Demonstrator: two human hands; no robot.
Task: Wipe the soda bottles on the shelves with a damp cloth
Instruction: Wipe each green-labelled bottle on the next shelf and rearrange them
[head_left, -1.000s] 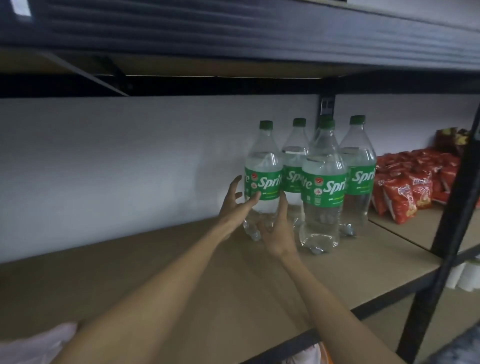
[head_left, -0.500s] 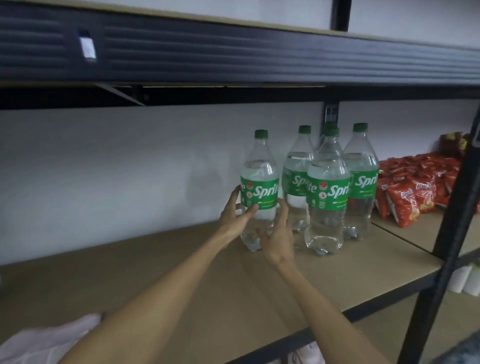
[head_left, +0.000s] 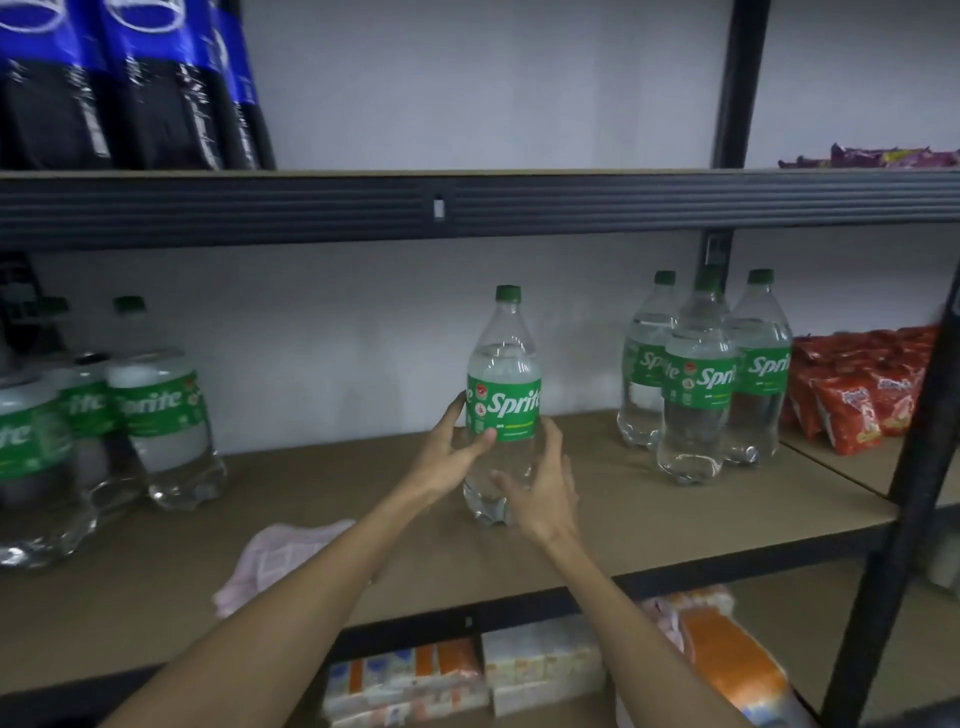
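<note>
Plainly apart from its neighbours, one Sprite bottle (head_left: 503, 410) is held upright in both hands while the cloth (head_left: 280, 558) lies unused.

Nearest, toward the front of the shelf (head_left: 675, 525), the cloth is seen crumpled and untouched, just beside the left forearm and partly hidden by it. Beyond it, the left hand (head_left: 445, 460) is wrapped round the bottle at the label's lower edge, thumb across the front. The right hand (head_left: 543, 493) is curled round the clear lower body. The bottle's long axis is kept vertical, its base at or just above the board; which of the two cannot be told. The cloth lies nearer than the fingers and to their left, so the left hand is judged the closer one to fetch it, with the right left to steady the bottle. Farther back, more bottles are grouped at the right (head_left: 698, 384) and at the left (head_left: 156, 415).
</note>
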